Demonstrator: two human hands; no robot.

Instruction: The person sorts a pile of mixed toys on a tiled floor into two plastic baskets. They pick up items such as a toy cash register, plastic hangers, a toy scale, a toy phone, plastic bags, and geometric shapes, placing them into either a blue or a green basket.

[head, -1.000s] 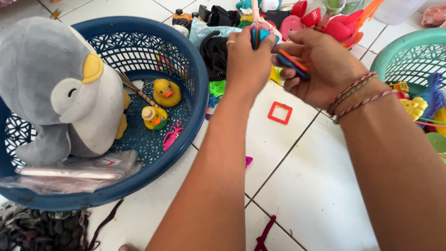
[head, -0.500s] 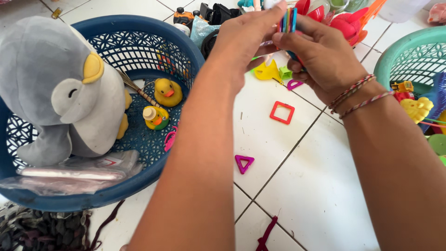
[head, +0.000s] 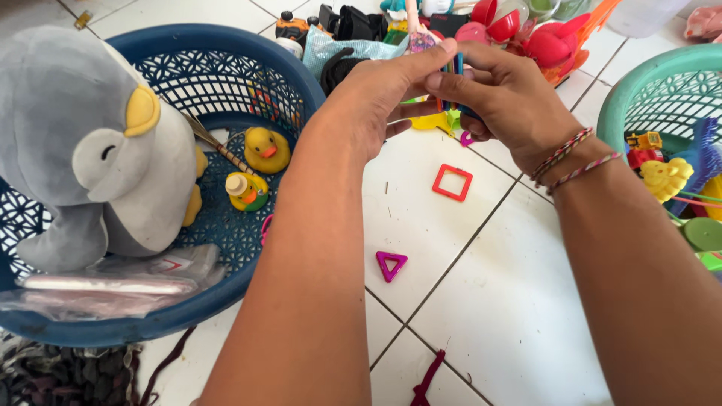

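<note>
Holding a thin stack of colourful flat tiles (head: 453,69) edge-up between both hands, above the white tiled floor (head: 511,301). Left hand (head: 376,94) grip closed on the stack from the left, fingers stretched over its top; right hand (head: 508,98) grip closed on it from the right, thumb pressing the side. Red square frame (head: 453,182) lies on the floor just below the hands, magenta triangle frame (head: 391,265) nearer the camera. Blue basket (head: 301,83) left holds grey plush penguin (head: 90,143) and two rubber ducks (head: 267,149). Teal basket (head: 639,83) right, with toys inside.
</note>
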